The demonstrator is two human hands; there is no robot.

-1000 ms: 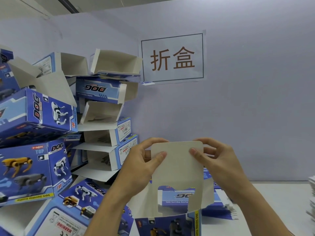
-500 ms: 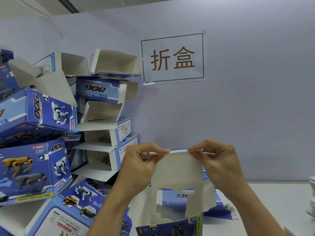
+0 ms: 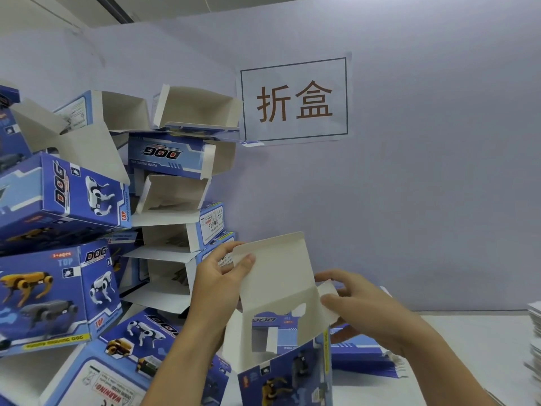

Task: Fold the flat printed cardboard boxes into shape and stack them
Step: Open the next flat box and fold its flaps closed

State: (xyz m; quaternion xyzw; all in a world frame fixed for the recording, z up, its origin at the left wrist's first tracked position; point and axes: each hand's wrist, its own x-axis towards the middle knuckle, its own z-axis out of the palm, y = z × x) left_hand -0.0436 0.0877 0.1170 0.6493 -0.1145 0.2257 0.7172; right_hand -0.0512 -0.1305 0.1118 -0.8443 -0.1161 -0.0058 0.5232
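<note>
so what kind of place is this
Probably a box-folding workstation: a wall sign with two large characters, a heap of folded toy boxes on the left, and a stack of flat sheets at the table's right edge.

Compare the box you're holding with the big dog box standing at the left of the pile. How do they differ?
The held box is tilted in mid-air, gripped by the left hand and right hand; the pile box rests among the stack. The held box's top flap stands open, showing plain white inside; the pile box shows only printed faces. Both carry the same blue robot-dog print.
</note>
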